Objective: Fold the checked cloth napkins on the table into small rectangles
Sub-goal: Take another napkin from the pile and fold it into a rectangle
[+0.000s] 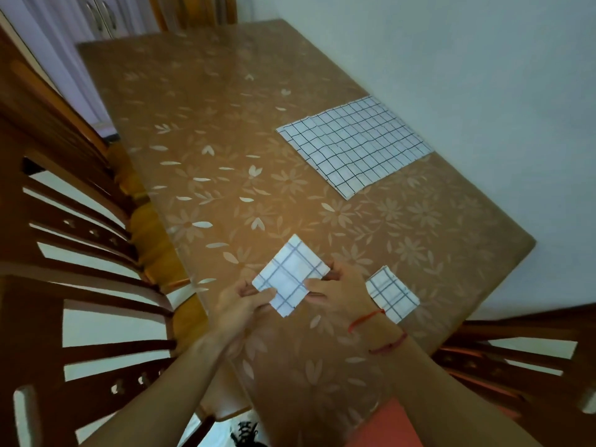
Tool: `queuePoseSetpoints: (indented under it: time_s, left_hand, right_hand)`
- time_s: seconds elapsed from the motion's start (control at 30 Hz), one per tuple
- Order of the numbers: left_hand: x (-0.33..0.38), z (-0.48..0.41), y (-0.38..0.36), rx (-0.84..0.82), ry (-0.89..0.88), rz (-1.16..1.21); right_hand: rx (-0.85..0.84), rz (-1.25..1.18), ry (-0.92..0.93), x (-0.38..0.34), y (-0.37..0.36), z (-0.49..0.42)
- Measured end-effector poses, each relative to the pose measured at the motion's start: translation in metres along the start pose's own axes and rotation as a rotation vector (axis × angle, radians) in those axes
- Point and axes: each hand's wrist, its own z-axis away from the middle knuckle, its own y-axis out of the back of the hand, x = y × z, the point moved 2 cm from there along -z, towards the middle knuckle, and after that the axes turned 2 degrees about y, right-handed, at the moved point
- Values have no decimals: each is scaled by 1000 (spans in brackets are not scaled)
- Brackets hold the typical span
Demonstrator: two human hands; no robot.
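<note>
Head cam: both hands [287, 298] clamped on folded napkin [290, 275], chairs [80, 253] w/ table [225, 140] between.

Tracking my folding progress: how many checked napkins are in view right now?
3, maybe more. One small folded napkin is held in both hands; one finished square lies right of the right hand; the unfolded napkins farther back look layered, so that may be several.

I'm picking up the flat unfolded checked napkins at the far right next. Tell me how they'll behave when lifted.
The unfolded napkins lie thin and flat, so they'll probably droop when lifted. Offset edges suggest more than one layer; they may slide apart. Probably light, like the folded napkin pinched between left hand and right hand.
</note>
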Motion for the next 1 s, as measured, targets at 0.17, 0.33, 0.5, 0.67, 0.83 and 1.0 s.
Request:
queuePoseSetpoints:
  time_s: [0.17,0.33,0.5,0.67,0.83,1.0]
  left_hand:
    - [-3,14,10,108,-13,66]
    - [-7,17,30,173,-71,-51]
    - [-4,19,43,247,-51,-9]
    - [-9,12,55,298,-2,28]
    - [-11,4,55,370,-10,-5]
    - [-11,-15,53,437,2,-12]
  right_hand:
    - [-88,138,-50,10,-10,9]
    - [26,289,21,8,-19,5]
    - [25,414,36,14,-24,-7]
    - [4,361,-18,18,-26,-18]
    - [-3,364,-30,17,-30,-28]
    - [25,432,-13,17,-32,-48]
